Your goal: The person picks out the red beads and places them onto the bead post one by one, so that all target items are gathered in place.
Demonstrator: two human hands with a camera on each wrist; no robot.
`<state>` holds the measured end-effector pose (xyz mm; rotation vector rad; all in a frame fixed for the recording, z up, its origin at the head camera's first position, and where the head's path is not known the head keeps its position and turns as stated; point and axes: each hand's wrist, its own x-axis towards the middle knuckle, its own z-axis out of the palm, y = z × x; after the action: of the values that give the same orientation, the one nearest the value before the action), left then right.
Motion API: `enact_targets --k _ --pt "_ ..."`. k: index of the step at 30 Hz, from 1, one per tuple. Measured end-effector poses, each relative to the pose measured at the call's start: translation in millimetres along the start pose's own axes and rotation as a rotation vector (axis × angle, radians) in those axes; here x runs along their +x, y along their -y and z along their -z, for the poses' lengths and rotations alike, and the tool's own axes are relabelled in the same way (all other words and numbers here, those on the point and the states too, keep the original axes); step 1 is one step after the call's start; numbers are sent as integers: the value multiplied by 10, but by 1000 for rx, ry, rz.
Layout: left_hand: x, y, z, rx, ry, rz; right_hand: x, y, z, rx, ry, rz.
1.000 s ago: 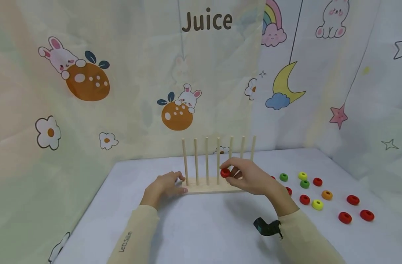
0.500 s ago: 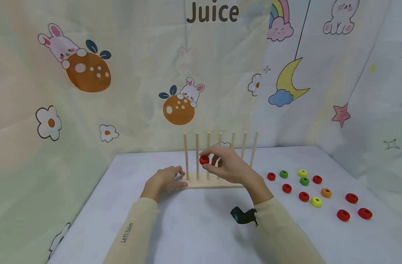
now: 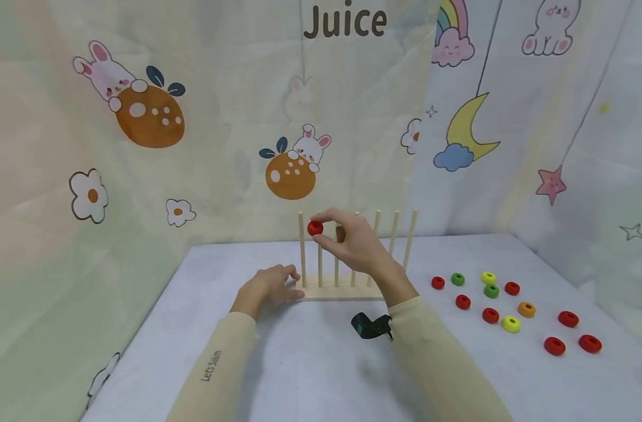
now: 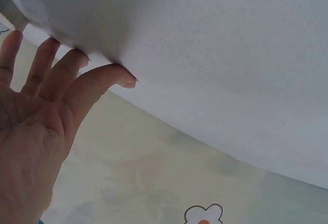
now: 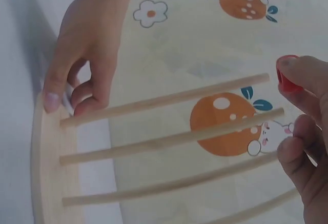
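Observation:
A wooden peg rack [image 3: 331, 292] with several upright pegs stands near the back of the table, bare of beads on the pegs that show. My left hand [image 3: 268, 286] grips the left end of its base, thumb at the front and fingers behind. Between thumb and index finger, my right hand [image 3: 358, 243] pinches a red bead [image 3: 315, 228]. In the right wrist view the bead is just beyond the tip of the leftmost peg [image 5: 169, 98]; in the head view it overlaps the top of the second peg. The right hand hides parts of the middle pegs.
Several loose beads lie to the right on the white table [image 3: 310, 363]: red [image 3: 555, 346], green [image 3: 491, 291], yellow [image 3: 511, 324] and an orange bead [image 3: 526, 309]. A printed cloth [image 3: 221, 146] hangs behind the table. A black device [image 3: 371, 326] sits at the right wrist.
My right hand has carried the red bead left and upward, from beside the middle pegs to peg-top height near the left end. The left hand has stayed at the base.

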<state>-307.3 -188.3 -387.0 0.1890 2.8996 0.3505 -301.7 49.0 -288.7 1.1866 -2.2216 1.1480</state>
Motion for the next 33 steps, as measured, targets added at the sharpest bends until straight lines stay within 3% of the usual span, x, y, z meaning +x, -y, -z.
enact_targets --k 8,15,20,30,33 --pt "0 5 -31 1 -22 3 193 60 -170 38 -96 -1" --pt "-17 -28 -11 -37 -8 54 284 76 -296 -16 -135 -71" --pt "-35 -70 23 -57 0 52 344 84 -312 -59 -165 -108" --pt "-17 -63 20 -49 25 72 415 130 -314 -175 -91 -236" --pt "-3 -56 29 -49 30 74 406 135 -307 -201 -85 -225"
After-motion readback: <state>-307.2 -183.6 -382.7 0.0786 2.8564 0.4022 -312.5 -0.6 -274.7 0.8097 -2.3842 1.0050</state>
